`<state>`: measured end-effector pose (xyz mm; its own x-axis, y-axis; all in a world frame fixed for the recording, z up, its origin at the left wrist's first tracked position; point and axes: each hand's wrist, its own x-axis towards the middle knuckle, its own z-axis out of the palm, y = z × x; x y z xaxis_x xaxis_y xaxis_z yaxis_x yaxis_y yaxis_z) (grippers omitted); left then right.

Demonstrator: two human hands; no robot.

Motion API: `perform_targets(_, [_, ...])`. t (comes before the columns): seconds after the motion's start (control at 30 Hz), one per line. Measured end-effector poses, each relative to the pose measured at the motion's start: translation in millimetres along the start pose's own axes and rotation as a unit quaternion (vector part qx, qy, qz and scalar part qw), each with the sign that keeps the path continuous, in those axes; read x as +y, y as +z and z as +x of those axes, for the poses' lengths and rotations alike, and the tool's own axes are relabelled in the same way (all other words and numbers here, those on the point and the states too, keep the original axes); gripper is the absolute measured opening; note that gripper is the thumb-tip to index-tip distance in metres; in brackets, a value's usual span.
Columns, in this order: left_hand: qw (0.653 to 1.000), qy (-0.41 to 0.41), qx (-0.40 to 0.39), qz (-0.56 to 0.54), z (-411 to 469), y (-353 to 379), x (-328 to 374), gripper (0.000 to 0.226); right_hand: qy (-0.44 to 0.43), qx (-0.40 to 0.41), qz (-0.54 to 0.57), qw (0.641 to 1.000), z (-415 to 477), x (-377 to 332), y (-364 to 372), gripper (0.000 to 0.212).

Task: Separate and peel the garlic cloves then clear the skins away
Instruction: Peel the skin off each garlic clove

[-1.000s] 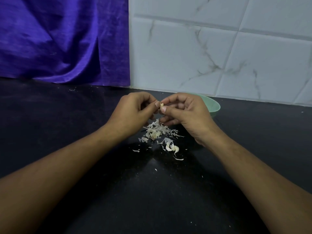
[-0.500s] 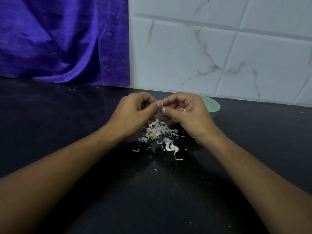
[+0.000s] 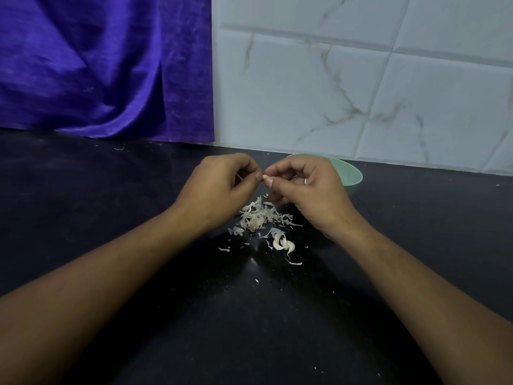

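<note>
My right hand [image 3: 305, 190] pinches a small garlic clove [image 3: 266, 177] between thumb and forefinger, above the counter. My left hand [image 3: 219, 187] meets it from the left, its thumb tip and curled fingers pinching at the clove's end. Most of the clove is hidden by the fingers. Below the hands lies a pile of white garlic skins [image 3: 259, 216] on the black counter [image 3: 138, 204]. Just in front of the pile sit two cloves with skin on them [image 3: 283, 243]. A thin loose skin strip [image 3: 294, 263] lies nearer to me.
A pale green bowl [image 3: 349, 173] stands behind my right hand near the marble-tiled wall [image 3: 361, 79]; its inside is hidden. A purple cloth [image 3: 105, 68] hangs at the back left. Tiny skin flecks [image 3: 256, 281] dot the counter.
Both hands stay together over the pile. The fingertips have shifted slightly on the clove, and a bit more of it shows between them.
</note>
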<state>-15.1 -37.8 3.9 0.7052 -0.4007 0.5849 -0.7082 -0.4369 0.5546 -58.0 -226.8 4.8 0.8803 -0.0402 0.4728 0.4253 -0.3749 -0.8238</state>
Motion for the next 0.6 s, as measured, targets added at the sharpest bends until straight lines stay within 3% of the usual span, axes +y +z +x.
perform_targets(0.17, [0.993,0.042,-0.004,0.113,1.1,-3.9,1.3,0.014,-0.021,-0.007,-0.054,0.998,-1.4,-1.0,1.4,0.007])
perform_targets(0.6, [0.998,0.005,-0.038,0.055,0.5,0.2,0.2,0.020,0.011,-0.020,0.016,1.000,-0.3,-0.2,2.1,0.004])
